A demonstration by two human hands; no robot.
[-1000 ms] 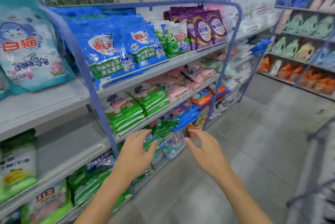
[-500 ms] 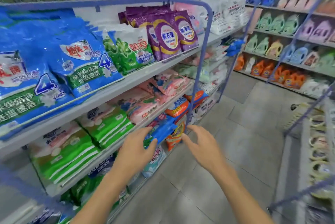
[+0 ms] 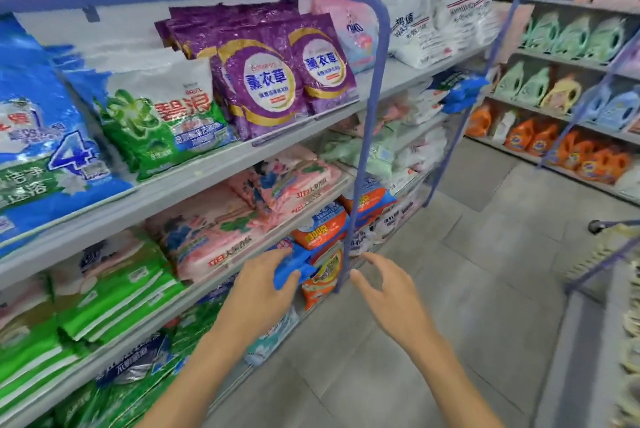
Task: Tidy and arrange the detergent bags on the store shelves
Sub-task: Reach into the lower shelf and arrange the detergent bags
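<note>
Detergent bags fill the shelves on my left: blue bags (image 3: 45, 150), a green and white bag (image 3: 162, 116) and purple bags (image 3: 270, 81) on the upper shelf (image 3: 194, 182). Below lie pink bags (image 3: 221, 233) and green bags (image 3: 104, 306), with orange bags (image 3: 322, 230) by the post. My left hand (image 3: 259, 292) is held out low with fingers spread, its fingertips and thumb at a blue tag (image 3: 294, 268) on the shelf front; I cannot tell if they touch. My right hand (image 3: 384, 285) hovers beside it, fingers loosely curved, holding nothing.
A blue metal frame post (image 3: 367, 137) stands just beyond my hands. The grey tiled aisle floor (image 3: 450, 289) runs ahead. Across the aisle, shelves carry orange jugs (image 3: 554, 143) and green bottles. A rack edge (image 3: 609, 244) juts in at the right.
The view has moved along the aisle to the right, so the purple and pink bags now sit centre. Both hands stayed out in front; the left fingertips now overlap the blue tag.
</note>
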